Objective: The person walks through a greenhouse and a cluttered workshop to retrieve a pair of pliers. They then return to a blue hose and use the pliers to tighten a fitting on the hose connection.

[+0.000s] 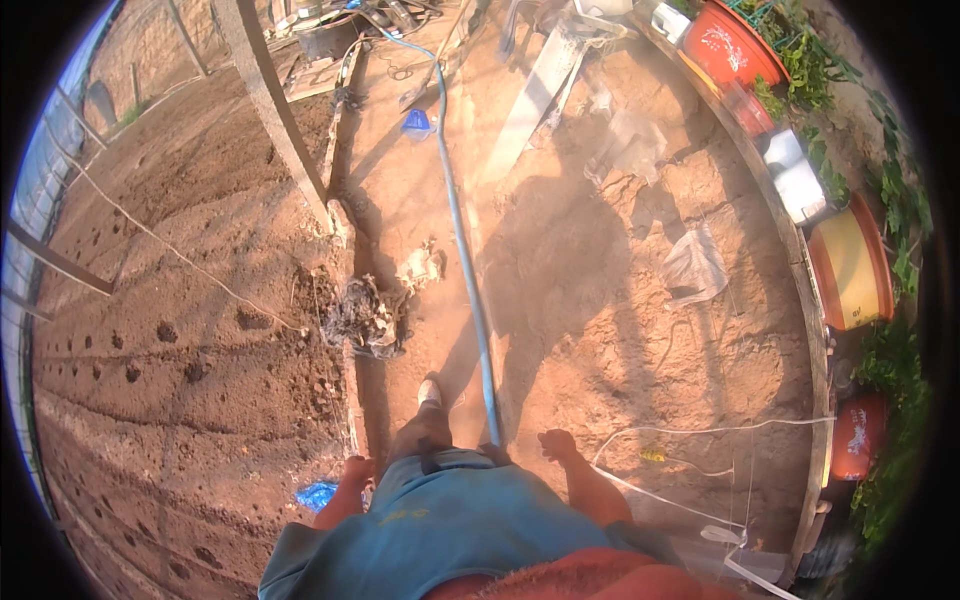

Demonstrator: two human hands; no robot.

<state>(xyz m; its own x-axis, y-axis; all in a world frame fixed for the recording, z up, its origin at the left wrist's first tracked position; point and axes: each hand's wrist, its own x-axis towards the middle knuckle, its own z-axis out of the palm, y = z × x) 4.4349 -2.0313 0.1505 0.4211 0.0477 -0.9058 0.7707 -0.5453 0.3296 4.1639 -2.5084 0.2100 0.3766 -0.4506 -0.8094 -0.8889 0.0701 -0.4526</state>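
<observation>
Tilled bed [208,310], pocked w/ rows of holes, fills the left of my remote feed beside a bare dirt path [415,215]; its raised edging prob. keeps soil in. Blue hose [471,285] runs lengthwise down the path to the wearer's body, likely laid there to spare the bed. White cord [700,430] loops near the right hand [556,446], perhaps just slack. Blue plastic [317,495] lies beside the left forearm. Right hand hangs loose, fingers part-curled, apparently w/o load; left hand [357,468], by the edging: grip unclear, can't tell.
</observation>
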